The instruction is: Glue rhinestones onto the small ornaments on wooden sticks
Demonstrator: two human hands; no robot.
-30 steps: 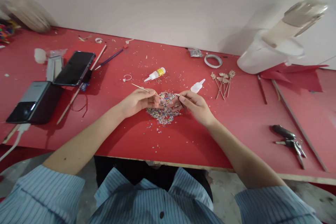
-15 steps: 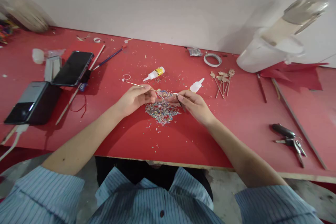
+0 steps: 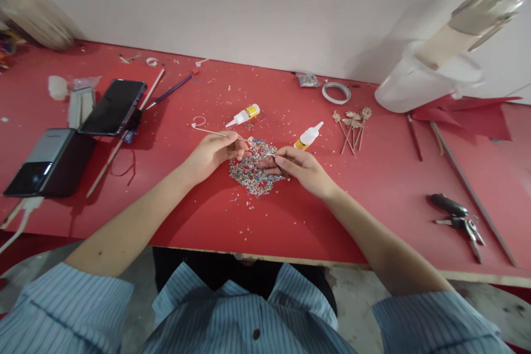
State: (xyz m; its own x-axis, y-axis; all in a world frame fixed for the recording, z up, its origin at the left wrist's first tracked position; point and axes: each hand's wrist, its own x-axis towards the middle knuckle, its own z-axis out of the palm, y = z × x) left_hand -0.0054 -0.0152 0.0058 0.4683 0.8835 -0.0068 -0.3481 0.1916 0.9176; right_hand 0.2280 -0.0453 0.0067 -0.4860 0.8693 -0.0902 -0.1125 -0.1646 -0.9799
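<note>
Head view: left hand (image 3: 209,160) is pinching a thin stick (image 3: 209,131) between thumb and fingers, its far end sitting by the upper edge of the glittery bits (image 3: 254,180). Right hand (image 3: 305,168) is gripping a slim dark tool (image 3: 282,167), fingers closed narrow, just over the pile's right side. Working tip: can't tell. Looks like fine handling of bits at the stick's end is underway. Next move is probably calling for a steady stick and light tool pressure.

The lone head camera is looking forward and down from the wearer's head, with the worktop (image 3: 332,204) filling mid-frame and the shirt (image 3: 232,321) showing close at the bottom.
</note>
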